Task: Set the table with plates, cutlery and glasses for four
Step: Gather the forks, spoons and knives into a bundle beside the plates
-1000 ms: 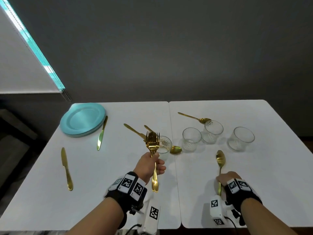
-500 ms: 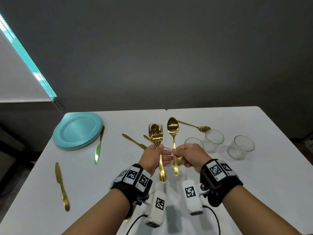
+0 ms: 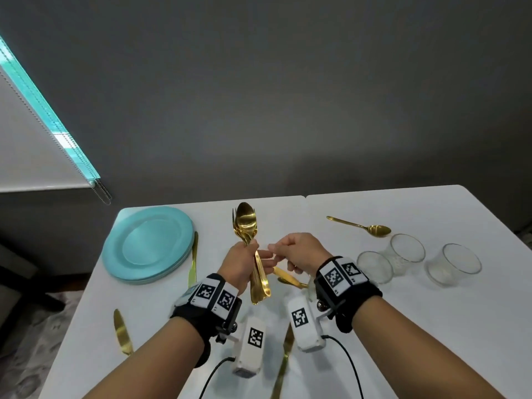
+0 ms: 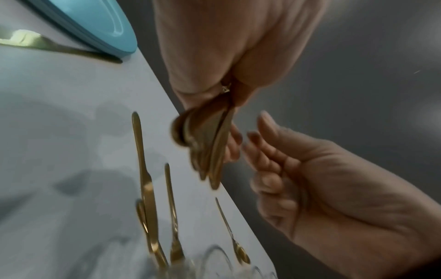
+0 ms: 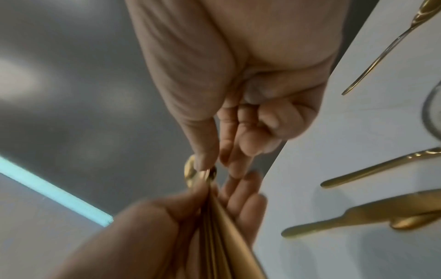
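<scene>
Head view: white two-panel desk (image 3: 403,326) against a dark grey wall (image 3: 288,96), pale roller blind (image 3: 26,145) at left, stacked round turquoise plates (image 3: 148,244) far left, three clear glasses (image 3: 407,250) at right. Bundle of gold forks and spoon (image 3: 250,246) clamped in left grip (image 3: 240,262) above desk, long axis near upright, heads up, handles down. Right grip (image 3: 296,251) loosely curled beside it, holding nothing.

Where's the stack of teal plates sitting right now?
In the head view the stack of teal plates sits at the table's far left corner, a gold knife lying along its right edge, left of the left hand.
</scene>
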The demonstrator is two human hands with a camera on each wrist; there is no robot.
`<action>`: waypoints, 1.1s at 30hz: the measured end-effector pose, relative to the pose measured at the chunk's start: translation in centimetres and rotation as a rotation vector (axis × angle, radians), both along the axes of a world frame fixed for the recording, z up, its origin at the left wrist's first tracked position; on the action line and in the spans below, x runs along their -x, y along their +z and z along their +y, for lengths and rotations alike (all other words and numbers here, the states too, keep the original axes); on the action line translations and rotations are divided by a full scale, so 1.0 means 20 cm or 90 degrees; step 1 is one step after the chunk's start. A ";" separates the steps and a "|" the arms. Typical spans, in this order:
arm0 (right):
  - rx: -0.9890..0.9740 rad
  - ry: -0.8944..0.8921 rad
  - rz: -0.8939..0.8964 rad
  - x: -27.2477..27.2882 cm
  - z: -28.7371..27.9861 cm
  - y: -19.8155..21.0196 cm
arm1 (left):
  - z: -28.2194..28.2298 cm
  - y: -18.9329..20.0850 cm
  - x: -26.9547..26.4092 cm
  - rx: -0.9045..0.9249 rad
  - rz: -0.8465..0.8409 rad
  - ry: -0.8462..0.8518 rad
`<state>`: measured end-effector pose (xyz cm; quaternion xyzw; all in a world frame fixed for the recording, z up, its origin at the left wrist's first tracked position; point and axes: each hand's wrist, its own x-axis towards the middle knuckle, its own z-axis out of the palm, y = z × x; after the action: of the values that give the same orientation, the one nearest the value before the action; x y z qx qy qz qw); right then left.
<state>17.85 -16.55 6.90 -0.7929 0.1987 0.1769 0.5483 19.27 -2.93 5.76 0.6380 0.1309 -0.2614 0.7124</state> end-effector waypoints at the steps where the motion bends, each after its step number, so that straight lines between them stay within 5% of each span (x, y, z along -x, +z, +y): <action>1: -0.010 -0.035 0.005 -0.04 -0.01 0.01 | 0.03 -0.01 -0.03 -0.003 0.002 0.013; 9: -0.241 -0.427 0.063 -0.47 -0.37 -0.08 | 0.16 -0.10 -0.22 -0.056 0.024 0.067; 17: -0.193 -0.423 0.134 -0.60 -0.68 -0.22 | 0.15 -0.19 -0.34 -0.074 0.068 0.103; 21: 0.264 -0.265 0.167 -0.55 -0.67 -0.23 | 0.10 -0.22 -0.38 -0.076 0.073 0.095; 22: 0.300 -0.254 0.162 -0.55 -0.68 -0.23 | 0.09 -0.22 -0.39 -0.075 0.075 0.090; 28: 0.366 -0.212 0.169 -0.56 -0.69 -0.22 | 0.05 -0.25 -0.44 -0.080 0.080 0.048; 33: 0.252 -0.271 0.198 -0.61 -0.74 -0.26 | 0.05 -0.25 -0.46 -0.092 0.077 0.019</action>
<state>30.04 -31.34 1.77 -0.7881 0.4720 0.1352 0.3712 28.45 -1.95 0.73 0.6688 0.2018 -0.2789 0.6589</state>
